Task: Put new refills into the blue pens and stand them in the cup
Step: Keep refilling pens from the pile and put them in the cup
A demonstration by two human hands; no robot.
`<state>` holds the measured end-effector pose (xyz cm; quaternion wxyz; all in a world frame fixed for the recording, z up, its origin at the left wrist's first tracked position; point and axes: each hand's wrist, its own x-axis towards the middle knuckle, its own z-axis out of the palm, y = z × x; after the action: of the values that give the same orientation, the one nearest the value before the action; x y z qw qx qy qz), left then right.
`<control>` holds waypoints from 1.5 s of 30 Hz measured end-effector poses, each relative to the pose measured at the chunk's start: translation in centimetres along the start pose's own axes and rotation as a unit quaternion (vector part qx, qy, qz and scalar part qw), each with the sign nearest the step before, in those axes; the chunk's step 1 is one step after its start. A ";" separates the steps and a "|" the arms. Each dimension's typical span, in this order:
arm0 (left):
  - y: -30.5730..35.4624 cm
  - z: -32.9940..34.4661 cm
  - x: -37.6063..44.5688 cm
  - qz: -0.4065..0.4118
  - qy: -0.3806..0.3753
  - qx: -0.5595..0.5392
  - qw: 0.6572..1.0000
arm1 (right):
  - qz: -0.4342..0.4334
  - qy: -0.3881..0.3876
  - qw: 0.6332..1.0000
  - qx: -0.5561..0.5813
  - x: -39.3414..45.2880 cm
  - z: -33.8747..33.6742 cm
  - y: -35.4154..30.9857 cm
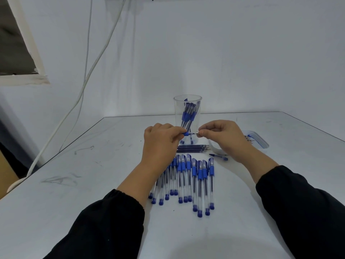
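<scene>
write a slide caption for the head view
Both hands, left hand and right hand, hold a blue pen before the clear plastic cup.

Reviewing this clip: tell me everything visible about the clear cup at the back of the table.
The clear cup is a tall, see-through tumbler that looks like plastic, slightly tapered toward its base, with an open round rim. It stands upright on the white table, behind both hands and beyond the row of loose pens. Several blue pens lean inside it, below the rim. Neither hand appears to touch it.
</scene>
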<state>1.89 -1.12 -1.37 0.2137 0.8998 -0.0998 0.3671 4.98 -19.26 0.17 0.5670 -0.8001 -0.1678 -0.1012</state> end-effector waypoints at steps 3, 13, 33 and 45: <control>0.1 0.1 -0.1 0.007 0.006 0.000 1.000 | -0.001 -0.009 1.000 0.005 -0.1 0.3 0.0; -0.2 0.4 -0.2 0.042 0.050 -0.014 0.998 | -0.011 -0.035 0.999 -0.011 -0.3 0.7 -0.1; -0.2 0.7 -0.4 0.073 0.075 -0.006 0.995 | -0.038 -0.026 0.998 -0.042 -0.6 1.0 0.2; 0.1 0.7 -0.6 0.077 0.078 -0.004 0.994 | -0.059 -0.053 0.995 -0.060 -0.6 0.2 0.5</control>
<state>1.87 -1.46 -2.18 0.1955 0.8570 -0.1534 0.4515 4.60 -19.27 -0.51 0.5015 -0.8256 -0.2379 -0.1015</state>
